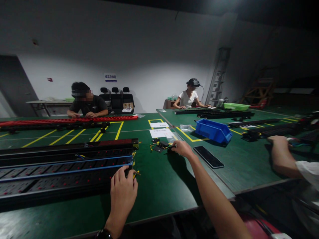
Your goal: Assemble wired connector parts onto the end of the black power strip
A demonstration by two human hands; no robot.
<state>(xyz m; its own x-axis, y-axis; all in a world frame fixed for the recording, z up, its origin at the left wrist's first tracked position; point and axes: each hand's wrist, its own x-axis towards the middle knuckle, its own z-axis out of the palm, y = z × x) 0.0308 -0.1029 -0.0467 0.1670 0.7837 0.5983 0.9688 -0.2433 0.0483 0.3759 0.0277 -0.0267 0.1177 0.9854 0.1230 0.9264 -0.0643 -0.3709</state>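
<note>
My left hand is closed at the right end of the nearest long black strip, which has red dots along its panels. Short yellow wires stick out beside its fingertips. Farther forward, my right hand has its fingers pinched together on a small black part, mostly hidden by the fingers. Right beside it lies a pile of small black pieces with yellow wire ends. Behind the nearest strip run blue-edged rails and another black rail, side by side.
A phone lies to the right of my right forearm, with a blue bin beyond it. Paper sheets lie past the pile. A co-worker's hand is at the right; two people sit across the green table. A red rail lies far left.
</note>
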